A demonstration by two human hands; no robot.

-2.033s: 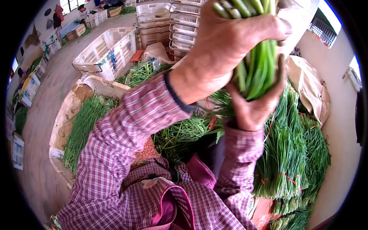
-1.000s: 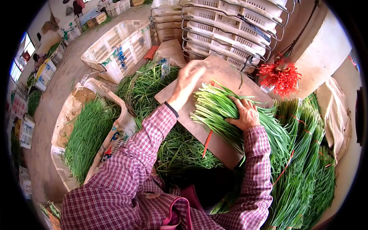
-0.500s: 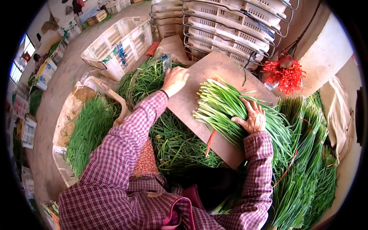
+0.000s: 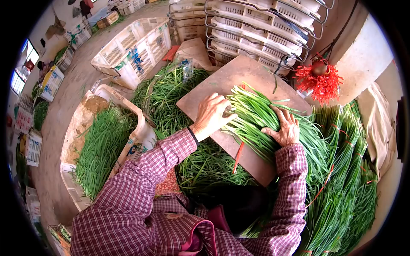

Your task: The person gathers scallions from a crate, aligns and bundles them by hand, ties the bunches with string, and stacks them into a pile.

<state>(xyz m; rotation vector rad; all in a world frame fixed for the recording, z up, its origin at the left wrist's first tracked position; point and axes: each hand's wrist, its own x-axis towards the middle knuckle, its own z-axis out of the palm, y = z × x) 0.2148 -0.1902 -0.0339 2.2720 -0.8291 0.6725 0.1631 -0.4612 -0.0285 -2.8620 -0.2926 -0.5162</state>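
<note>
A bunch of garlic chives (image 4: 252, 117) lies across a brown board (image 4: 205, 98), its pale stem ends toward the left. My right hand (image 4: 284, 127) rests over the bunch and holds it against the board, thumb apart from the fingers. At the pale ends is my left hand (image 4: 212, 114), fingers curled, thumb and forefinger apart; whether it touches the stems is hard to tell. A red tie strip (image 4: 238, 157) hangs over the board's near edge, partly beneath the bunch.
Tied chive bundles (image 4: 341, 170) are piled at the right. Loose greens (image 4: 171, 91) surround the board's left side. A white crate (image 4: 132, 55) and a cut-open container of greens (image 4: 139, 132) stand left. Stacked crates (image 4: 256, 32) stand behind; red ties (image 4: 318, 83) hang near the wall.
My left hand has moved from the board's far left corner, near the loose greens, toward me and right to the stem ends. My right hand stays on the bunch.
</note>
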